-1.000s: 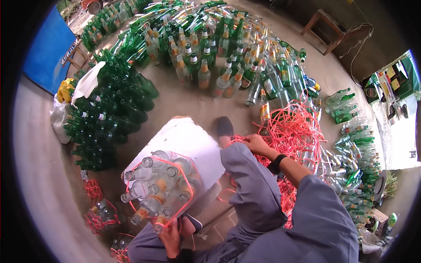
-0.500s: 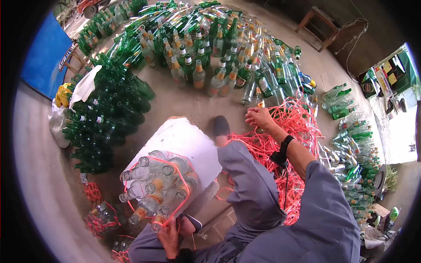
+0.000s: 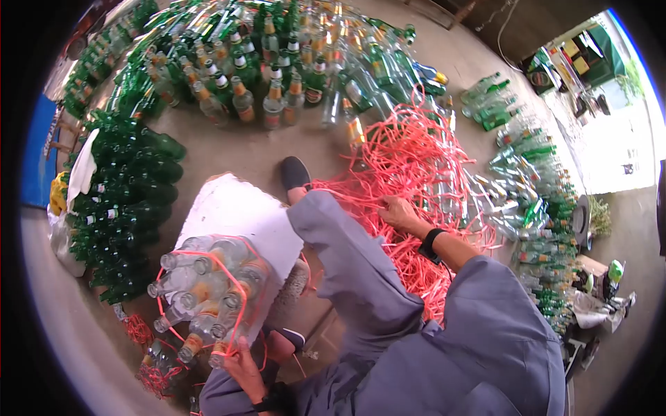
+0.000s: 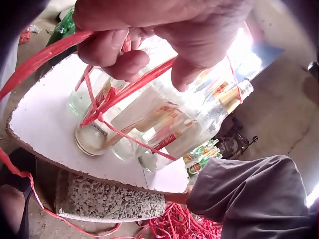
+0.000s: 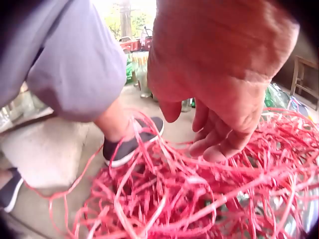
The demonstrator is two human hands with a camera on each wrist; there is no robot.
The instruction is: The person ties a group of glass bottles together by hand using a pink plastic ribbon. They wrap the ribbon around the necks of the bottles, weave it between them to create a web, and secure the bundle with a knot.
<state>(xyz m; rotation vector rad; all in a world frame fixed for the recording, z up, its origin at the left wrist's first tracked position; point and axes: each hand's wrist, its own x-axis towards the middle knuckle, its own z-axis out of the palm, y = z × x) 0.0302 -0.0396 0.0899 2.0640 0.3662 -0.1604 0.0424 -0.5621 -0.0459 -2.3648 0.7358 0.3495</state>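
Note:
Clear glass bottles (image 3: 201, 284) stand bundled with a red strap round them on a white board (image 3: 220, 204). My left hand (image 3: 244, 371) is at the bundle's near edge; in the left wrist view its curled fingers (image 4: 124, 59) grip the red strap (image 4: 144, 79). My right hand (image 3: 402, 213) is over a tangled heap of red strapping (image 3: 409, 163). Seen from the right wrist, the right hand (image 5: 214, 84) hangs just above the strands (image 5: 199, 194), its fingers loosely bent and nothing plainly held.
Green bottles (image 3: 128, 201) crowd the left side, and more bottles (image 3: 243, 100) stand and lie across the back. Rows of bottles (image 3: 534, 215) line the right. A rough block (image 4: 109, 199) supports the board. A shoe (image 3: 295, 172) is beside the strapping.
The head view has swung right, shifting the scene left. My right hand has come back from the heap's far side to over its middle. My left hand stays at the bundle.

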